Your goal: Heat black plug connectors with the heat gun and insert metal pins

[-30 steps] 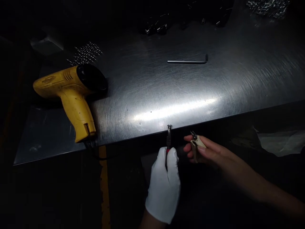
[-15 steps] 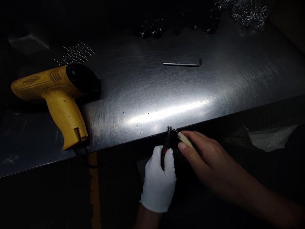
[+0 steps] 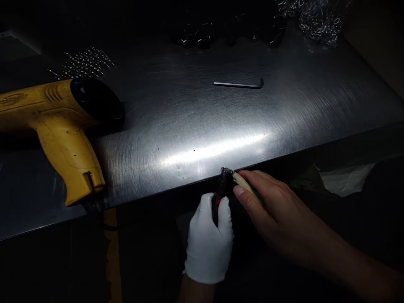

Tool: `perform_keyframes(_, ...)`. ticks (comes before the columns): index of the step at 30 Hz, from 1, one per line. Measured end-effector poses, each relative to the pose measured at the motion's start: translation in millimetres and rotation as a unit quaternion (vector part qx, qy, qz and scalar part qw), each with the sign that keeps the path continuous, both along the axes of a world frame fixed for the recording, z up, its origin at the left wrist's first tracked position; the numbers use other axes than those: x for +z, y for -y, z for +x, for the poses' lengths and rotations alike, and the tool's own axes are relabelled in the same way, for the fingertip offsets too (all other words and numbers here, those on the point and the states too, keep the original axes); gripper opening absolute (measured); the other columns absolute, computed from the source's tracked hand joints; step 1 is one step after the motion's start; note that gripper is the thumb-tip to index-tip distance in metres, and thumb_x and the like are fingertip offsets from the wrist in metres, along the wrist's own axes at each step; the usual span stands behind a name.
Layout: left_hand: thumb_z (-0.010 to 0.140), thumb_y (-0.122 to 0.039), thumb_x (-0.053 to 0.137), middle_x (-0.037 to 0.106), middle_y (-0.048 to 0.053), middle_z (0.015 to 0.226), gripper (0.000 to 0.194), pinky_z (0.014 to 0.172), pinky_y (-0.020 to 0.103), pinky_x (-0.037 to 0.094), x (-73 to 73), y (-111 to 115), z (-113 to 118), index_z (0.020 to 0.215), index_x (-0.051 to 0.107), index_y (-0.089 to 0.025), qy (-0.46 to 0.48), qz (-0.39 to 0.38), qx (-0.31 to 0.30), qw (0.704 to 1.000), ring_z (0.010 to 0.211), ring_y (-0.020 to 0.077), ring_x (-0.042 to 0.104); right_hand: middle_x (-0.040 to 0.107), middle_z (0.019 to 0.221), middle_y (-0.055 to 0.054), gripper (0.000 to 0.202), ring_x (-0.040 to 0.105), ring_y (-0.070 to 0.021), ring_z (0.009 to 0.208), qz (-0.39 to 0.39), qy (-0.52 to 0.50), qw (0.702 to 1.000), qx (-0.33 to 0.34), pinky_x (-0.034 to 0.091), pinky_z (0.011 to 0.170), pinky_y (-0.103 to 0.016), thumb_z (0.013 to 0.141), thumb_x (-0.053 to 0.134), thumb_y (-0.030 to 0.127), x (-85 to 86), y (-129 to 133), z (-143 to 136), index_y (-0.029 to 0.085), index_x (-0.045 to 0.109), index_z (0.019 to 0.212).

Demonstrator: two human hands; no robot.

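My left hand (image 3: 210,242), in a white glove, is closed around dark pliers (image 3: 221,185) with a bit of red on them. A small shiny metal ring-shaped part (image 3: 224,168) sits at the jaws, just over the table's front edge. Bare, my right hand (image 3: 271,204) pinches a pale-handled tool (image 3: 243,183) between thumb and fingers. Its thin bent metal tip reaches the small part from the right; I cannot make out whether it is inside the ring or against its rim. The lower ends of both tools are hidden by my hands.
A yellow heat gun (image 3: 66,143) lies at the left of the metal table (image 3: 176,113). Behind it are rows of small metal pins (image 3: 86,63). A hex key (image 3: 238,85) rests mid-table. Shiny metal parts in a clear bag (image 3: 318,25) lie at the back right.
The bent tip of the pale-handled tool has shifted slightly left, closer onto the small part. Both hands keep their grips. The camera view has turned a little, moving the heat gun leftward in view.
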State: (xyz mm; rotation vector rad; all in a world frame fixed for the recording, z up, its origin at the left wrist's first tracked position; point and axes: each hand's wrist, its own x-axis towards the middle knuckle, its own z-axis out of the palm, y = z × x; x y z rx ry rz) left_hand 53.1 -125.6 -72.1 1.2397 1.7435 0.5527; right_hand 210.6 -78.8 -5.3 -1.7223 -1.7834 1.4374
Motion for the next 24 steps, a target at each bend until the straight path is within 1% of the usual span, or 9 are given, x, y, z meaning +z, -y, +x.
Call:
perform_keyframes(6,0.102,-0.05,0.044,0.069,0.002,0.085,0.029,0.07,0.031,0.048,-0.2,-0.7,0.4,0.101,0.058,-0.025,-0.007,-0.008,-0.001,1.0,0.076,0.0193,0.065,0.067,0.098,-0.002,0.026,0.061,-0.0185,0.088,0.021,0.018,0.999,0.027,0.051,0.079,-0.039,0.107,0.038,0.04,1.0,-1.3,-0.3,0.027,0.056,0.095)
perform_keyframes(10,0.102,-0.048,0.044,0.068,0.002,0.084,0.028,0.073,0.031,0.048,-1.5,-1.4,-4.6,0.098,0.058,-0.024,-0.009,0.006,-0.019,1.0,0.077,0.0187,0.064,0.066,0.097,-0.001,0.025,0.06,-0.0177,0.088,0.028,0.03,0.998,0.046,0.05,0.078,-0.038,0.108,0.037,0.037,1.6,-4.1,-0.3,0.027,0.057,0.097)
perform_keyframes(14,0.103,-0.043,0.043,0.067,0.001,0.08,0.026,0.068,0.028,0.046,-1.6,-1.8,-10.0,0.094,0.059,-0.024,0.024,-0.002,-0.035,0.999,0.073,0.0164,0.062,0.067,0.101,-0.003,0.027,0.061,-0.0191,0.092,0.02,0.06,0.996,0.059,0.049,0.081,-0.039,0.108,0.034,0.037,4.6,-6.7,-0.5,0.026,0.058,0.1)
perform_keyframes(19,0.103,-0.043,0.043,0.062,0.0,0.071,0.031,0.061,0.026,0.043,2.6,-4.4,-11.6,0.085,0.057,-0.023,0.075,-0.035,-0.022,0.996,0.066,0.0144,0.058,0.067,0.108,-0.006,0.031,0.062,-0.023,0.1,0.019,0.082,0.993,0.084,0.049,0.082,-0.04,0.109,0.029,0.038,5.0,-9.2,-2.6,0.027,0.058,0.103)
perform_keyframes(21,0.103,-0.042,0.043,0.059,-0.001,0.069,0.031,0.059,0.025,0.042,3.5,-5.1,-13.7,0.082,0.055,-0.023,0.092,-0.052,-0.028,0.994,0.063,0.0136,0.055,0.068,0.104,-0.005,0.032,0.063,-0.0218,0.095,0.021,0.081,0.992,0.096,0.05,0.078,-0.039,0.109,0.028,0.036,4.7,-11.3,-2.4,0.026,0.057,0.101)
perform_keyframes(24,0.104,-0.044,0.042,0.055,-0.003,0.066,0.033,0.059,0.024,0.041,3.3,-5.2,-19.2,0.082,0.053,-0.023,0.1,-0.064,-0.052,0.992,0.061,0.0118,0.05,0.066,0.09,-0.003,0.032,0.062,-0.0178,0.079,0.014,0.08,0.991,0.104,0.051,0.072,-0.036,0.108,0.029,0.036,5.3,-15.2,-0.4,0.026,0.056,0.094)
